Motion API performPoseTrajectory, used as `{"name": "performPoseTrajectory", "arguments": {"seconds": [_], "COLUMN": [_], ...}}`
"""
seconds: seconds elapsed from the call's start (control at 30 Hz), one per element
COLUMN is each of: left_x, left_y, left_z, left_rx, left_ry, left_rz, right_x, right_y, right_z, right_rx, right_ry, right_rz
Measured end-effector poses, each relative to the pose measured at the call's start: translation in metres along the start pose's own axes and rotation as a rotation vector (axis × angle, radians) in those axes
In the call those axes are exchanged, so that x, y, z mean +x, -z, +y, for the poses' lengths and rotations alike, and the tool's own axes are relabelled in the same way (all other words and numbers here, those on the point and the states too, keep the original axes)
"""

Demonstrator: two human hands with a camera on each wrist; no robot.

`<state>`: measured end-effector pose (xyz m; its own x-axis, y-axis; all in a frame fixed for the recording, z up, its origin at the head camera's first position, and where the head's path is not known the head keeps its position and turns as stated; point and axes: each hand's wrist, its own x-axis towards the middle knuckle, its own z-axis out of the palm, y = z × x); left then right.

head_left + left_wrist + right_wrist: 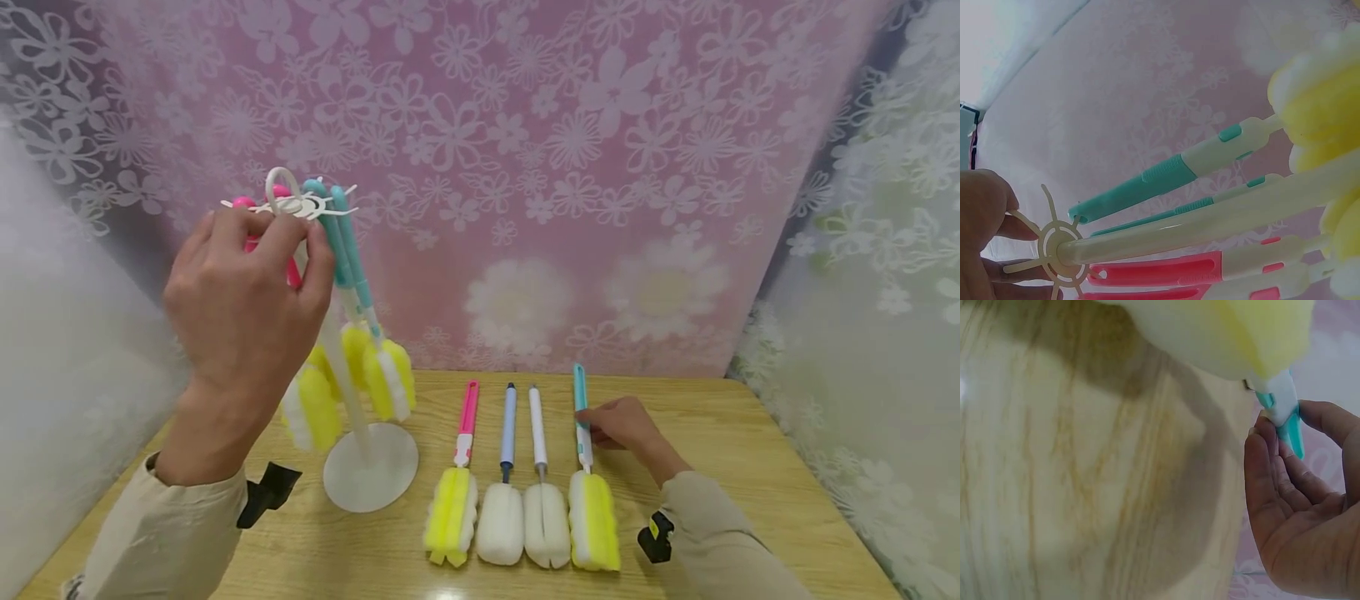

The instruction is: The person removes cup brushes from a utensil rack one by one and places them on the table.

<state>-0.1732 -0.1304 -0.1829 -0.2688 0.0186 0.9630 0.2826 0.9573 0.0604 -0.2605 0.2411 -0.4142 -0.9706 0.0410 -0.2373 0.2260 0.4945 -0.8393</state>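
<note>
My left hand [247,292] grips the hooked top [303,206] of a white stand with a round base [371,468]. Pink-handled and teal-handled sponge brushes hang from its hooks; a hanging teal handle [1141,187] and a pink one [1154,267] show in the left wrist view. At the right, my right hand [622,423] pinches the handle of a teal-handled sponge brush [595,521] between thumb and fingers. In the right wrist view, that handle [1291,428] sits at the fingertips. My left fingers are partly hidden behind the hooks.
Beside the held brush lie a white-handled sponge brush [546,525], a blue-handled one [500,523] and a pink-handled one [451,515], in a row on the wooden table [750,467]. A flowered pink cloth [525,167] hangs behind, with pale flowered cloth at both sides.
</note>
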Motion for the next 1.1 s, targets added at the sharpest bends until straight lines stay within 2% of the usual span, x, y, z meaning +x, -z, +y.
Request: {"name": "performPoseTrajectory", "arguments": {"seconds": [0.23,0.53,0.73,0.97,1.1], "left_x": [0.002,0.003,0.002,0.002,0.003], "left_y": [-0.001,-0.003,-0.001,0.002,0.006], "left_z": [0.003,0.003,0.002,-0.002,-0.004], "left_rx": [-0.006,0.005,0.018,0.031,-0.004], "left_ry": [-0.006,0.007,-0.012,-0.022,0.002], "left_rz": [0.014,-0.014,0.008,-0.008,-0.031], "right_x": [0.004,0.006,0.005,-0.004,-0.013], "right_y": [-0.006,-0.012,-0.015,-0.007,0.005], "right_z": [0.006,0.009,0.010,0.004,-0.006], "right_rx": [-0.024,-0.077,-0.059,-0.129,-0.085], "right_ry": [-0.011,-0.010,-0.011,0.074,0.122], "right_rz": [-0.023,0.008,0.009,-0.024,-0.036]}}
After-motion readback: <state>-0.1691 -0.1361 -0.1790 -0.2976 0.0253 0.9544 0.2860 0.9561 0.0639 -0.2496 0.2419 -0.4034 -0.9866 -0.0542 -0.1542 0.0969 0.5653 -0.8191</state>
